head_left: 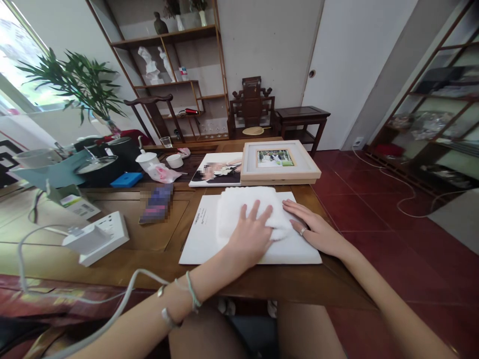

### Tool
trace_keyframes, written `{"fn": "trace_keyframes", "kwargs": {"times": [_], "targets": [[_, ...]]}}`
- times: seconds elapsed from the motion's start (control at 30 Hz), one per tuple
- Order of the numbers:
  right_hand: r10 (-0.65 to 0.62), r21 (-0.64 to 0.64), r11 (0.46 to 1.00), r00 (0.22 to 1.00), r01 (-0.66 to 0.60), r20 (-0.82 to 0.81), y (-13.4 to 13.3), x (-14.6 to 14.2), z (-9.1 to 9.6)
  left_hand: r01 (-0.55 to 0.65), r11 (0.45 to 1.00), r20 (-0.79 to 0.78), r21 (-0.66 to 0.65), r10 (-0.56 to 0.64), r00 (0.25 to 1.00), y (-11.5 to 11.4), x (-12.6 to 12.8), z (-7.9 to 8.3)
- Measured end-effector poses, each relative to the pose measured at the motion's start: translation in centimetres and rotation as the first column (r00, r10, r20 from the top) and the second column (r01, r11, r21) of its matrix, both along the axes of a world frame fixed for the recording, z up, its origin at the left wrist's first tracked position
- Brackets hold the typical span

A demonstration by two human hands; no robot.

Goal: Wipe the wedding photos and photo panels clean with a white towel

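A folded white towel point(234, 202) lies on a white board point(202, 247) with small dark print along its left side. My left hand point(251, 237) presses on the towel with fingers spread. To the right, my right hand point(314, 229) rests on the board's right part, its fingers stretched out and the fingertips near the towel's edge. Both hands are open. The towel and my left hand hide the middle of the board.
Behind the board stand a framed photo point(280, 174) and a photo print point(213, 169). Left are a power strip point(107, 237) with a white cable point(130, 289), a small box point(77, 204), a blue box point(126, 179) and a black pot point(98, 172). The wooden table's point(299, 284) front edge is near my knees.
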State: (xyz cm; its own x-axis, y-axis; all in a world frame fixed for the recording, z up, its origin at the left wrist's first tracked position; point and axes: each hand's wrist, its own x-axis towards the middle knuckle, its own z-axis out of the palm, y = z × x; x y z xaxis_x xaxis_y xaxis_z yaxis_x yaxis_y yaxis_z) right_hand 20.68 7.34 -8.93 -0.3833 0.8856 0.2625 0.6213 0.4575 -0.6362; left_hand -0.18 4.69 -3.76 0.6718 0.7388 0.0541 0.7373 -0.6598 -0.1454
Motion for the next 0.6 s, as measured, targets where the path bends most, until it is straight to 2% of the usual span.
{"fn": "trace_keyframes", "kwargs": {"times": [0.17,0.27,0.33,0.43,0.6], "targets": [[0.028,0.043,0.999,0.999,-0.027,-0.025,0.1,0.0,-0.1,0.092,0.993,0.056,0.070,-0.096,0.994,-6.3,0.7,-0.7],[0.051,0.073,0.996,0.998,-0.048,-0.035,0.2,0.1,-0.3,0.093,0.991,0.076,0.097,-0.101,0.992,-7.6,0.8,-0.7],[0.043,0.071,0.997,0.999,-0.040,-0.028,0.3,0.1,-0.5,0.074,0.995,0.064,0.060,-0.077,0.995,-6.7,0.8,-0.3],[0.034,0.070,0.997,0.999,-0.032,-0.034,0.4,0.2,-0.8,0.001,1.000,0.024,0.009,-0.002,1.000,-3.5,0.8,0.2],[0.031,0.054,0.998,0.998,-0.028,-0.063,0.3,0.1,-0.5,-0.071,0.996,0.037,0.062,0.069,0.997,2.0,1.4,-0.4]]}}
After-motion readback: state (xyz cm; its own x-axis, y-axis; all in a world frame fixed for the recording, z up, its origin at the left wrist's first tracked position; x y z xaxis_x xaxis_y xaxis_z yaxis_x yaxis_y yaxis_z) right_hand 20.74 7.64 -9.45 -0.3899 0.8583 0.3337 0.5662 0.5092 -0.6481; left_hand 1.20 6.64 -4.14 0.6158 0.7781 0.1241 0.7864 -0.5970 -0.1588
